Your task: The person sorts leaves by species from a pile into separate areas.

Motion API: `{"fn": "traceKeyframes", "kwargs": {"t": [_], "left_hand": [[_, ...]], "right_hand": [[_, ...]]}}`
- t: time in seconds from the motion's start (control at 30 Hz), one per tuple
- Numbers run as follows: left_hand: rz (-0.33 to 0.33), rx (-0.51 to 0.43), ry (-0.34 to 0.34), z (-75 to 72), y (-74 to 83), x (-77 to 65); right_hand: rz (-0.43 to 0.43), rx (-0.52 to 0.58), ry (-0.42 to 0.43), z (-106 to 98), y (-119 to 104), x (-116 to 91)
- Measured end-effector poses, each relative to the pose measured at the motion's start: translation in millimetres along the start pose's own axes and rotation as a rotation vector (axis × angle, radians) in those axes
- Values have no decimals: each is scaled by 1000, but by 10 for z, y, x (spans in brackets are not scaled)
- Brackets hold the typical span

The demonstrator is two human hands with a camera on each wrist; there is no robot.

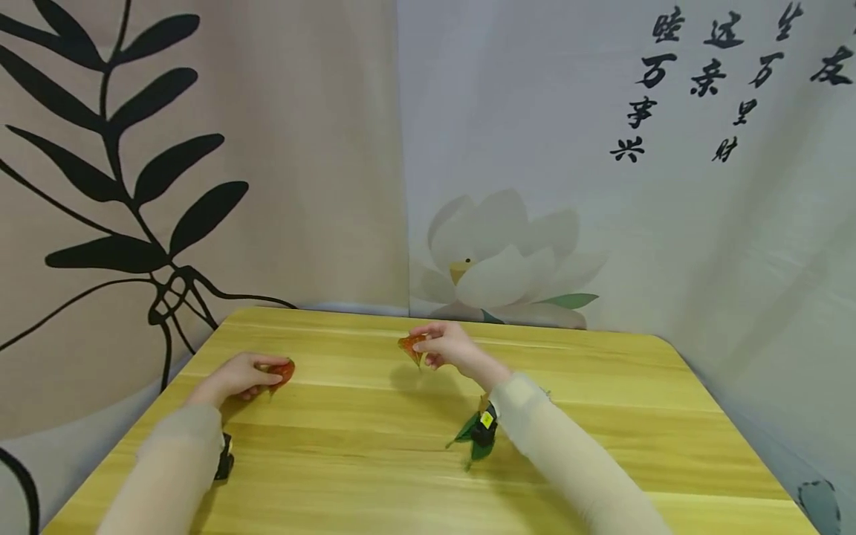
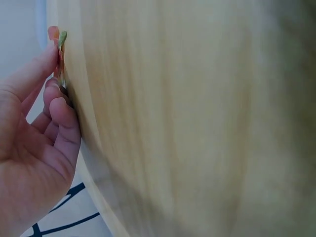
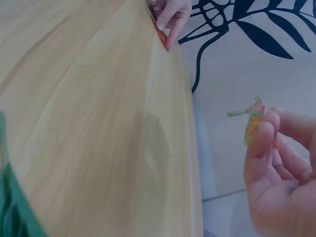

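My left hand (image 1: pixel 237 377) pinches a small red-orange piece with a green stem (image 1: pixel 284 373) between thumb and fingers, low over the left side of the table. In the left wrist view this piece (image 2: pixel 55 32) is seen edge-on, thin like a petal or artificial flower head. Toward the far edge, my right hand (image 1: pixel 455 348) pinches a similar orange-red piece with a short green stem (image 1: pixel 411 348), held above the tabletop. The right wrist view shows this second piece (image 3: pixel 253 123) as translucent orange and yellow, its stem sticking out sideways.
Green artificial leaves (image 1: pixel 464 431) lie on the wooden table (image 1: pixel 348 461) beneath my right forearm, partly hidden by the wrist camera (image 1: pixel 486 422). Behind the table hangs a printed curtain (image 1: pixel 321 148) with plant shapes, a lotus and black characters.
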State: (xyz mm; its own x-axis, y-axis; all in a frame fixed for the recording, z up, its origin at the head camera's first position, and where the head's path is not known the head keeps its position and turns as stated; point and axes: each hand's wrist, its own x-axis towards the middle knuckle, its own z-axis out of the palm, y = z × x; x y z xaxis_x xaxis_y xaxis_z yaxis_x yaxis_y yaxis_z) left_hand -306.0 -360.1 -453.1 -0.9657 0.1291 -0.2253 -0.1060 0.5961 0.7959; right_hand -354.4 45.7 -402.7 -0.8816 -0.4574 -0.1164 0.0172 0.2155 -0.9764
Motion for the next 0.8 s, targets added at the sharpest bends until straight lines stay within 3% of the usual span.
{"fn": "traceKeyframes", "kwargs": {"t": [0.4,0.8], "left_hand": [[-16,17,36,4,-26,-111],[12,7,42,47,32,-52]], "right_hand": [[44,107,-37,599,57,415],[79,220,-46,1188,180,673]]}}
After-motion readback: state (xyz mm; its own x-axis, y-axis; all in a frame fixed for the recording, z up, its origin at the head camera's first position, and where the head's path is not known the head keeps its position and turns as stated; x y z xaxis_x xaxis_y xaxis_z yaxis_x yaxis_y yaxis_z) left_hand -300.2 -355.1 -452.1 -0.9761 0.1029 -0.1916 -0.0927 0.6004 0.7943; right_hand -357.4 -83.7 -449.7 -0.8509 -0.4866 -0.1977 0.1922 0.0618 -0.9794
